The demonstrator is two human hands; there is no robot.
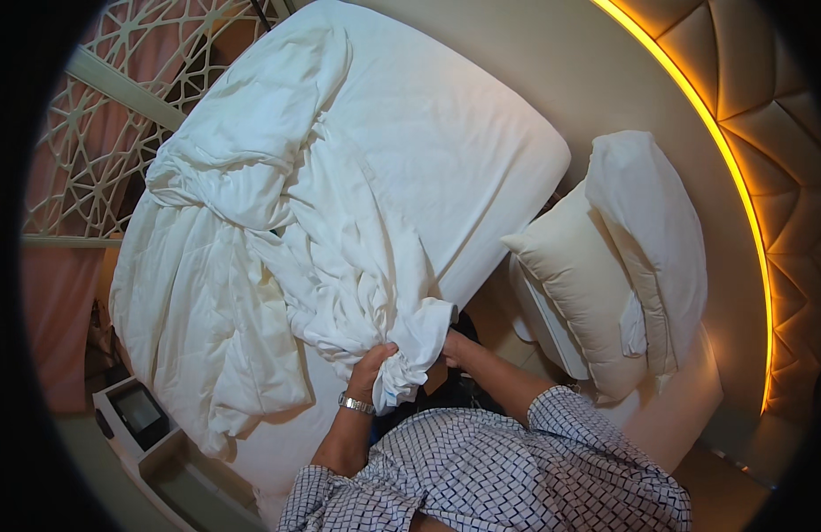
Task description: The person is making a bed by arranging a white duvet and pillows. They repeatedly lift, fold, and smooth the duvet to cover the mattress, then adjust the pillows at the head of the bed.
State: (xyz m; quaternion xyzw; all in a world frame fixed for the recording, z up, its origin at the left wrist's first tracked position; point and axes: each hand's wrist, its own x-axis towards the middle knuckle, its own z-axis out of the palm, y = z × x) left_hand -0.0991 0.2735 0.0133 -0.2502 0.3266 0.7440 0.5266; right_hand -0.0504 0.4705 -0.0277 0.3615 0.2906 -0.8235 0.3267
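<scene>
Cover: white and bunched, laid from the left part of the bed to its near edge, where it is gathered up, apparently so that loose cloth can be managed as one narrow bundle.
Left hand: clamped on the bundle at the bed's near edge, thumb laid over the folds, likely because loose cloth is better controlled by a tight grip.
Right hand: set against the bundle's right side at the same edge of the bed, seemingly so that support is given from the other flank; since the fingers are hidden, whether they are closed cannot be told.
Pillows: leaned together to the right of the bed, the cream pillow nearer it and the white-covered pillow farther off, presumably so that the cover is not weighed down.
Watch: worn on the left wrist, by the bed's near edge.
Lattice screen: stood beyond the bed's left side.
Counts: one bed, one heaped cover, two hands, two pillows, one watch, one lattice screen, and one glowing light strip curved to the bed's right.
</scene>
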